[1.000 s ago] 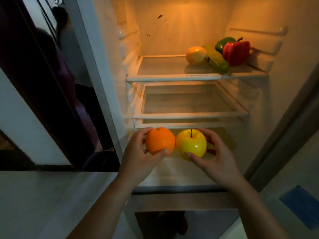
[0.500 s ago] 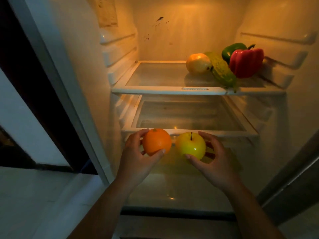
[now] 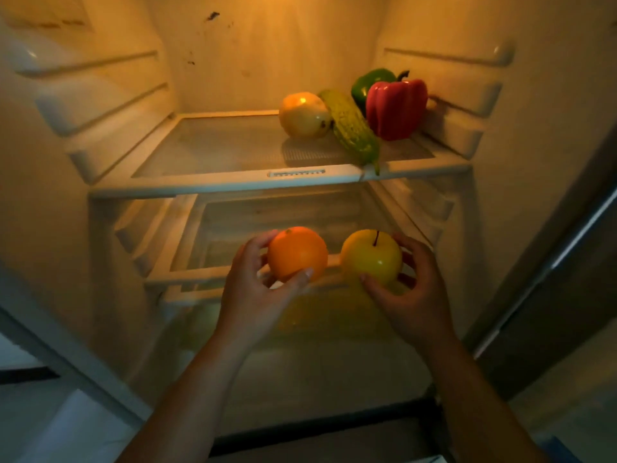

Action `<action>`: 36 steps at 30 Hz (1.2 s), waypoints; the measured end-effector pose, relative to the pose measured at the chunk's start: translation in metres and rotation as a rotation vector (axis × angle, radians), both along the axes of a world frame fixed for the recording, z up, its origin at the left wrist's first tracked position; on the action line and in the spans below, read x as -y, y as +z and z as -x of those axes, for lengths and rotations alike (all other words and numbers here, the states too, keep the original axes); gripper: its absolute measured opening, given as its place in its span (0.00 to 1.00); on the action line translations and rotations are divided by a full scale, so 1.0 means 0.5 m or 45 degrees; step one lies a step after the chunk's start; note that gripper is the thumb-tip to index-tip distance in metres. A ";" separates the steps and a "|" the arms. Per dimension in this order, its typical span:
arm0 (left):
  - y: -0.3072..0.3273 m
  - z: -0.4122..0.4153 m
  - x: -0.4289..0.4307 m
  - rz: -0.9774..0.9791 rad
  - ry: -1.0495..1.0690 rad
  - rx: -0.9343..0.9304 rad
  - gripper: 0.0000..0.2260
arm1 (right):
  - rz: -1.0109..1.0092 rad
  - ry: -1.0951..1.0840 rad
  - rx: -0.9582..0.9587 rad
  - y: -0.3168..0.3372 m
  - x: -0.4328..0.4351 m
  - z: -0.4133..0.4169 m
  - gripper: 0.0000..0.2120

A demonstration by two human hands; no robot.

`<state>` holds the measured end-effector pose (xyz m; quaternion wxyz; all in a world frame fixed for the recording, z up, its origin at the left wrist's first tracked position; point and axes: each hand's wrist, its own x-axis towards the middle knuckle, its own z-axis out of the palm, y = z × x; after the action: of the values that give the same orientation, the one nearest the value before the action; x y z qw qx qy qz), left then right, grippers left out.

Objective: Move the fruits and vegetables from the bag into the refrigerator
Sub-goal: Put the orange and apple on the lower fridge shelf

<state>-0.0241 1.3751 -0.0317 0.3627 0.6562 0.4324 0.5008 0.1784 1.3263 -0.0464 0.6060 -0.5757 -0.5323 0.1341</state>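
**A:** How are the hands set?

**B:** Both forearms rise from the bottom edge into the open refrigerator (image 3: 100,135). The left hand (image 3: 257,289) grips an orange (image 3: 297,253), with the thumb across its near side and the fingers curled behind its left flank. The right hand (image 3: 414,295) cups a yellow apple (image 3: 370,257), stem up, with the thumb low at the front and the fingers wrapped round the right side.

**A:** Do the two fruits touch?

**B:** No, they are side by side with a narrow gap between them. They hang level with the lower shelf (image 3: 187,279), right at its front rim. I cannot tell whether either rests on it.

**A:** What edges are close?

**B:** The front rim of the upper shelf (image 3: 233,185) runs well above the knuckles. Ribbed rails line both side walls, and the door (image 3: 551,262) stands at the right.

**A:** And the room up top?

**B:** Four items crowd the right rear of the upper shelf. A round yellowish fruit (image 3: 303,115) touches a bumpy green gourd (image 3: 354,132), whose tip overhangs the front rim. Beside the gourd stands a red pepper (image 3: 395,110), with a green pepper (image 3: 370,80) behind it. The left half of the shelf shows bare glass.
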 end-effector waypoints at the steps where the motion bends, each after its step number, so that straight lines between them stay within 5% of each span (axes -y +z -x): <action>1: 0.004 -0.002 -0.006 0.006 -0.004 0.010 0.26 | 0.000 -0.012 0.000 0.004 -0.004 -0.004 0.31; 24: 0.022 -0.016 -0.070 0.021 -0.112 -0.071 0.27 | 0.041 -0.316 0.237 0.018 -0.111 -0.034 0.42; 36: 0.022 -0.020 -0.084 0.042 -0.137 -0.070 0.28 | 0.035 -0.418 0.597 0.007 -0.087 -0.008 0.28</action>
<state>-0.0144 1.4169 -0.0210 0.3878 0.6859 0.4145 0.4553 0.1822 1.3696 -0.0428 0.4723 -0.6775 -0.5557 -0.0953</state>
